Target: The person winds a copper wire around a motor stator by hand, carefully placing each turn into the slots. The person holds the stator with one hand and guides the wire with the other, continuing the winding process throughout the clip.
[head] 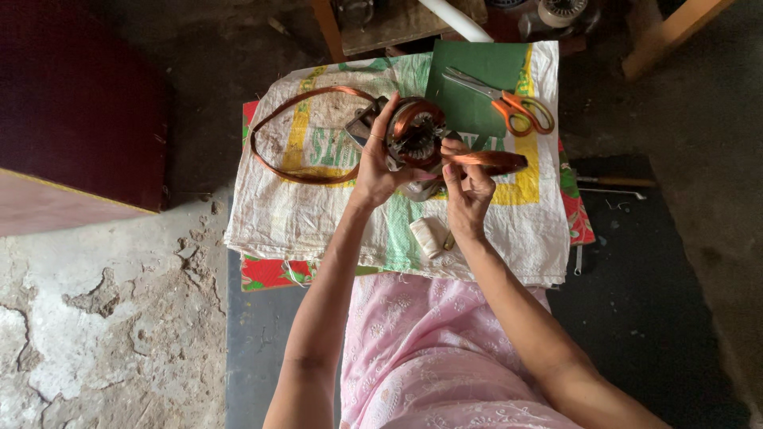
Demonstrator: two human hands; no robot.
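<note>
**Feeding copper coil into the stator**

The woven sack [334,214] spread over my low table is my landmark; everything sits on or above it. Largest on it is the big loop of copper winding wire [274,151], trailing off to the left of the motor stator [415,133], which I hold up above the sack's middle. My left hand [373,163] is closed around the stator's left side, thumb and fingers clamped on its rim. My right hand [469,191] is just right of the stator, fingertips pinched shut on a flattened copper coil [486,161] that runs from the core outward.

I judge I am seating this coil into the stator slots; the next move calls for steady tension and a careful press so no strands cross or kink.

Beyond the stator lies a green card sheet [477,87] with orange-handled scissors [509,102] on it; nearer me, a spool of pale thread [427,236].

The slots themselves are too small to make out, my left palm hides the stator's underside, and a dark object behind it I cannot identify.
</note>
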